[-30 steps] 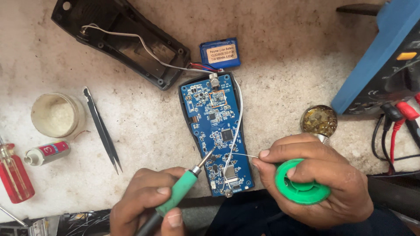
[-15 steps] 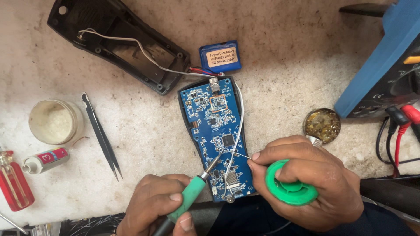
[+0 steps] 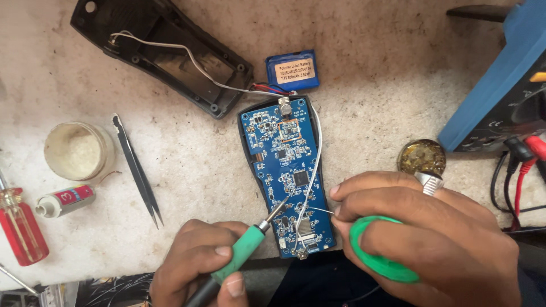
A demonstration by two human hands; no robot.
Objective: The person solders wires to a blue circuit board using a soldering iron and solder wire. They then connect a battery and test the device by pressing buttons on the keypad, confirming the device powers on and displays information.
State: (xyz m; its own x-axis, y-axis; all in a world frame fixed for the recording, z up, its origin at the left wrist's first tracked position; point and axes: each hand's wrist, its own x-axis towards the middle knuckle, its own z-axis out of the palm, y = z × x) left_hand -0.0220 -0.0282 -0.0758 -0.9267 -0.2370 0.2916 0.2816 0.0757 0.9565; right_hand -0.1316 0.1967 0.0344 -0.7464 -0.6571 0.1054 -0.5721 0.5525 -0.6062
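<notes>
A blue circuit board lies in its dark shell half at the middle of the worktop. My left hand grips a green-handled soldering iron, whose tip touches the lower part of the board. My right hand holds a green solder spool and pinches a thin solder wire that reaches toward the iron's tip. A white wire runs along the board's right side. A small blue battery pack lies just above the board, joined by red and black leads.
The black back cover lies at the upper left. Black tweezers, a round paste pot, a small tube and a red screwdriver sit to the left. A flux tin and a blue meter with leads are at the right.
The iron tip has slid up the board a little. My right hand has brought the solder wire closer to the tip.
</notes>
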